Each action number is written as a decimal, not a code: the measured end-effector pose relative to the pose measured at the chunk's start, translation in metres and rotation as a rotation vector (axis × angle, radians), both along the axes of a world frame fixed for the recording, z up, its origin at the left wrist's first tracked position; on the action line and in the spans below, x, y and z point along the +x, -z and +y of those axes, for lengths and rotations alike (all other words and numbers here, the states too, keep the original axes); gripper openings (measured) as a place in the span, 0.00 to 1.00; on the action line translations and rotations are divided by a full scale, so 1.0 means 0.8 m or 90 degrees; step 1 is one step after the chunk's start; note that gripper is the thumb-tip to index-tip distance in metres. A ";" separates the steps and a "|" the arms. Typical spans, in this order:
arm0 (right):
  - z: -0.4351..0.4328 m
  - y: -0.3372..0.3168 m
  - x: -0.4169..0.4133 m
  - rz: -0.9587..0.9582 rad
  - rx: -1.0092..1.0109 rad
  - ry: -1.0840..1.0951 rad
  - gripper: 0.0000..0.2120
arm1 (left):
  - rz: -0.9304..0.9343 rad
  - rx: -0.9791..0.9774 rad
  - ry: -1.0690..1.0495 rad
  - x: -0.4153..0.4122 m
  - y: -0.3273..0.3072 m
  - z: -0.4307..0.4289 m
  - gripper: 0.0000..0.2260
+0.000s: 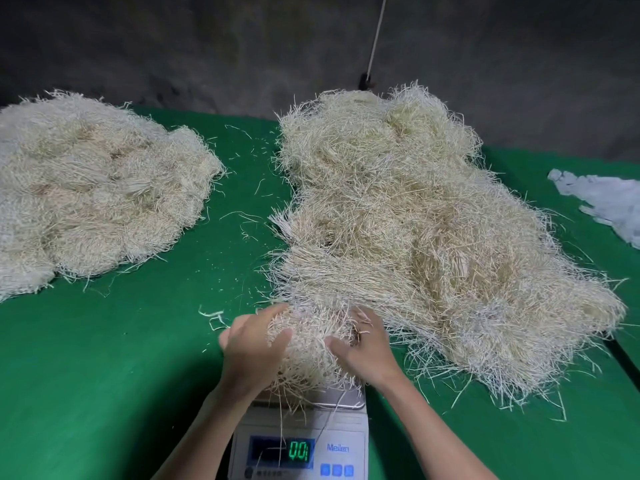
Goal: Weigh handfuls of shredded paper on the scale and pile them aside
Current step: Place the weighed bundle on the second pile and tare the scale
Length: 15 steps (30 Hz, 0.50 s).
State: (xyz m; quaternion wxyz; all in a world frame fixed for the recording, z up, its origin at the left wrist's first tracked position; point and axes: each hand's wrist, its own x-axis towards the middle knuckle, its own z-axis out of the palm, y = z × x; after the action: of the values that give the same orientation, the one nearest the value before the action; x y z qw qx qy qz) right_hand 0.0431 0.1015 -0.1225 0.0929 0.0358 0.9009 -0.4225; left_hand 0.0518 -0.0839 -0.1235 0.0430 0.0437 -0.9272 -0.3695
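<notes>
**A:** What's sitting on the green table (pixel 138 375)?

**B:** The right pile (pixel 433 220) of shredded paper is taking up the most room, sprawling toward the far edge. The left pile (pixel 97 188) is lying well apart from it.

**A:** And the scale (pixel 346 441)?

**B:** It's sitting at the near edge, digits glowing green. A handful (pixel 308 344) is resting on its pan, strands trailing over the display. The left hand (pixel 249 344) and right hand (pixel 363 348) are gripping it from either side, fingers curling into the paper.
</notes>
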 end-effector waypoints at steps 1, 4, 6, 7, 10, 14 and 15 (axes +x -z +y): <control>0.001 0.000 -0.001 0.000 0.004 0.003 0.33 | 0.011 -0.003 -0.003 0.000 -0.003 -0.003 0.20; 0.004 -0.001 -0.004 -0.005 -0.026 0.035 0.32 | 0.039 -0.005 -0.016 0.000 -0.013 -0.014 0.22; 0.006 -0.004 -0.006 -0.009 -0.048 0.039 0.33 | 0.049 0.002 -0.046 0.000 -0.022 -0.019 0.21; 0.007 -0.005 -0.006 -0.010 -0.055 0.032 0.33 | 0.054 0.003 -0.059 0.000 -0.025 -0.020 0.19; 0.009 -0.008 -0.006 -0.009 -0.047 0.010 0.35 | 0.075 -0.046 -0.092 0.001 -0.033 -0.019 0.15; 0.015 -0.018 -0.006 -0.022 -0.108 -0.005 0.36 | 0.122 -0.125 -0.184 0.005 -0.046 -0.022 0.11; 0.019 -0.021 -0.006 -0.014 -0.115 -0.012 0.36 | 0.128 -0.119 -0.193 0.005 -0.050 -0.023 0.11</control>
State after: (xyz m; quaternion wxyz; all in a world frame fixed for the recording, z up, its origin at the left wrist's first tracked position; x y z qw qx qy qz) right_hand 0.0386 0.1166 -0.1055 0.1095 0.0230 0.8582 -0.5010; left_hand 0.0561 -0.1025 -0.0834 0.1946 0.1414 -0.9312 -0.2740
